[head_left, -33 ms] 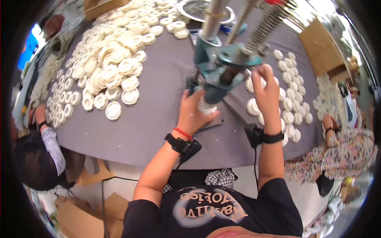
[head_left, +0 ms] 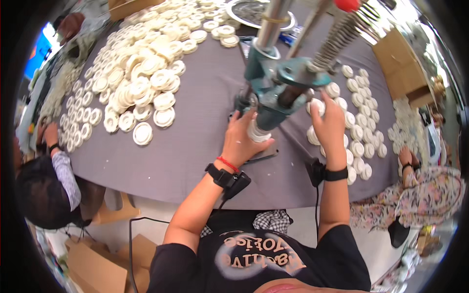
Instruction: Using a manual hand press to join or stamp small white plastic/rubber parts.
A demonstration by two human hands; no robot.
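A teal hand press (head_left: 273, 110) with steel columns and a coil spring stands in front of me. My left hand (head_left: 239, 144) is at its base, thumb and fingers curved round white round plastic pieces (head_left: 258, 133) under the press head; the fingertips are partly hidden behind the press. To the right of the press, my right hand (head_left: 329, 124) reaches among loose white round caps (head_left: 357, 132), thumb and forefinger apart beside one cap (head_left: 317, 106). No cap shows clearly gripped there.
A large heap of cream ring-shaped caps (head_left: 141, 90) covers the left of the grey cloth-covered table (head_left: 195, 146). A metal-rimmed dish (head_left: 244, 22) stands behind the press, and a cardboard box (head_left: 401, 66) at the far right. Co-workers' hands (head_left: 51, 134) are at both table ends.
My right hand's thumb and forefinger have come down slightly among the caps. My left hand stays at the press. The whole view has shifted a little.
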